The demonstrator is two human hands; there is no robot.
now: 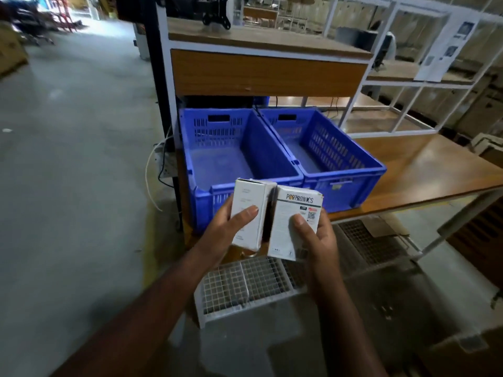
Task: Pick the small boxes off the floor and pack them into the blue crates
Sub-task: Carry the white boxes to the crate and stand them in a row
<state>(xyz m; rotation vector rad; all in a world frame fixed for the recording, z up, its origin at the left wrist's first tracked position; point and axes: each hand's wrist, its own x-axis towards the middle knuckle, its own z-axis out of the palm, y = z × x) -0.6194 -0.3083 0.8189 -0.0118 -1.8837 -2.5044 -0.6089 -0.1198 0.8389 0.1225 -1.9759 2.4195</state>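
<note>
your left hand (228, 229) and right hand (318, 238) each grip a white portronics box (295, 221) upright, side by side, likely to drop into the empty blue crates (345, 183) on the desk (435, 170).

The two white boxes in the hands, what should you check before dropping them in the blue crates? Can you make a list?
1. Left hand has a firm hold on the left white box: ok, thumb across its front.
2. Right hand has a firm hold on the Portronics box: ok, thumb across its front.
3. Left blue crate has room: ok, its floor shows bare.
4. Right blue crate has room: ok, no boxes seen inside.
5. Boxes are over a crate: not ok, they sit in front of the near rim.
6. More boxes left on the floor: cannot tell, none in view.
</note>
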